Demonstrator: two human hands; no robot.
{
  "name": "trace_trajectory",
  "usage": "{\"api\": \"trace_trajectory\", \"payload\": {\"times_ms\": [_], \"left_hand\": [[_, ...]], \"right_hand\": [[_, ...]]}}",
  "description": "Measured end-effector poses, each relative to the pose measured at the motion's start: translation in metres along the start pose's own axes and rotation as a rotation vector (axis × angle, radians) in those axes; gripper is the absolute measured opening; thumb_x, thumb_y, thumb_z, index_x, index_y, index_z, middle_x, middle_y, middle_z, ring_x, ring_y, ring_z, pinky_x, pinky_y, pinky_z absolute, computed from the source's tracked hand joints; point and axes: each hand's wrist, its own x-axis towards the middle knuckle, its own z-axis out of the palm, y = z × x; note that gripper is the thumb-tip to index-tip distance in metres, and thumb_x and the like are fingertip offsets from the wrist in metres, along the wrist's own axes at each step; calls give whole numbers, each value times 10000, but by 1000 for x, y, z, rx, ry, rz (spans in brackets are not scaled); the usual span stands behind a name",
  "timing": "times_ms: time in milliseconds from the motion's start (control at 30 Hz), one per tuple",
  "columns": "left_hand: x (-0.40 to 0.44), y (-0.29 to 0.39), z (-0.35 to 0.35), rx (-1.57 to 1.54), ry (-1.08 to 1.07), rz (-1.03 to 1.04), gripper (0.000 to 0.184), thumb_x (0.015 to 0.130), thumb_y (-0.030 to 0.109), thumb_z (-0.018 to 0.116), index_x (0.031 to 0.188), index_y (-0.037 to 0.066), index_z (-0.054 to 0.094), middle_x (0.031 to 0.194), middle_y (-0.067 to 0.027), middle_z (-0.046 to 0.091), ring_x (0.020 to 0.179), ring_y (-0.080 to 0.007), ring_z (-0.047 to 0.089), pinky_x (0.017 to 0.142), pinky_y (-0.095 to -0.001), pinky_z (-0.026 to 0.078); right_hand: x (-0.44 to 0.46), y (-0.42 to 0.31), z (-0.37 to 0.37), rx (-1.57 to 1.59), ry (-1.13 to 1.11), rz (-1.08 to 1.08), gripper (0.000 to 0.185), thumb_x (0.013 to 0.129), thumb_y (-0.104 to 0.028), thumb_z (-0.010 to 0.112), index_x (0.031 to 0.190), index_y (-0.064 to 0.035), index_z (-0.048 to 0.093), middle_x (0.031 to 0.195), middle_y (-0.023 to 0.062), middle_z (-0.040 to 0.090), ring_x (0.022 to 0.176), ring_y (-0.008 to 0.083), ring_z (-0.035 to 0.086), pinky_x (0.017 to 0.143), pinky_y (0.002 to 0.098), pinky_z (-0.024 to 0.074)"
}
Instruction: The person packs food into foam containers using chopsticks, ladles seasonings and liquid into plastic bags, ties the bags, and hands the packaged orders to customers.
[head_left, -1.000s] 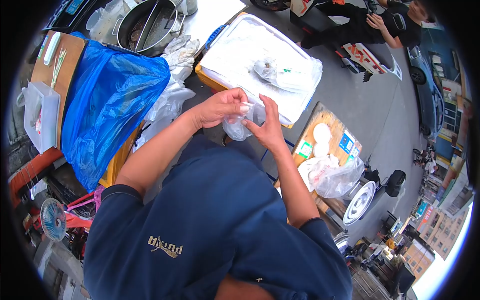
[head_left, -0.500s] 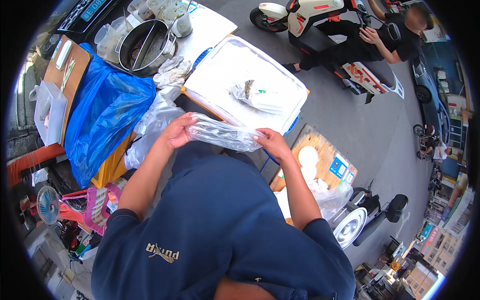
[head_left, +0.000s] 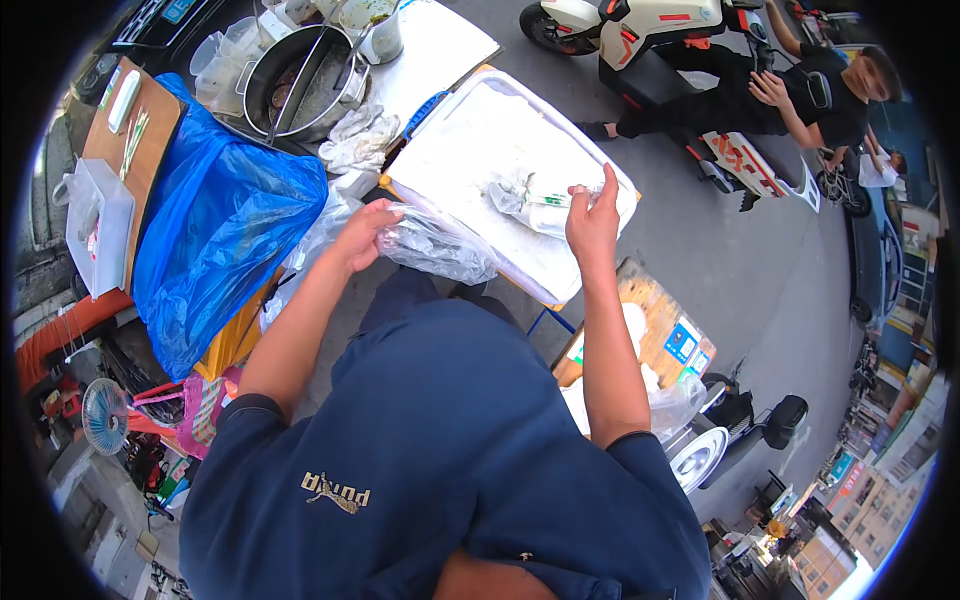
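My left hand [head_left: 366, 236] pinches the gathered end of a clear plastic bag [head_left: 440, 248], which hangs loosely to the right along the near edge of a white-covered tray [head_left: 445, 150]. My right hand [head_left: 594, 225] is over the tray's right side, thumb and forefinger apart, holding nothing that I can see. Just left of its fingers lies a white plastic packet with green print [head_left: 548, 200], and crumpled clear plastic [head_left: 508, 197] is beside that. Whether the right hand touches the packet is hard to tell.
A divided metal pot [head_left: 300, 90] and plastic tubs [head_left: 372, 30] stand at upper left. Blue plastic sheeting [head_left: 220, 210] covers something on the left. A wooden board [head_left: 665, 320] is at lower right. Beyond the tray, a person in black [head_left: 790, 95] sits by a white scooter [head_left: 665, 30].
My right hand has let go of the plastic bag and moved up and right over the tray. The bag now sags from my left hand. The view has shifted slightly.
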Motion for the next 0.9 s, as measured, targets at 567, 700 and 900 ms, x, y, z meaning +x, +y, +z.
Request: {"api": "trace_trajectory", "payload": {"times_ms": [567, 700, 900], "left_hand": [[115, 92, -41, -28, -34, 40, 118, 931, 67, 611, 1047, 49, 598, 1011, -91, 684, 927, -207, 682, 871, -360, 558], [134, 80, -29, -39, 24, 26, 90, 931, 77, 624, 1016, 65, 597, 961, -59, 669, 869, -176, 663, 835, -323, 547], [161, 44, -7, 31, -36, -25, 132, 934, 109, 643, 1050, 59, 605, 977, -50, 657, 905, -155, 652, 813, -306, 541]], "right_hand": [[19, -8, 9, 591, 100, 329, 222, 965, -39, 557, 1167, -36, 650, 927, 78, 718, 901, 129, 619, 917, 280, 445], [10, -29, -20, 631, 70, 337, 221, 958, -49, 569, 1164, -19, 646, 874, 60, 697, 899, 141, 626, 971, 315, 423], [-5, -115, -44, 671, 33, 182, 226, 990, -121, 598, 1183, -9, 629, 858, 62, 690, 913, 144, 633, 990, 332, 413]]}}
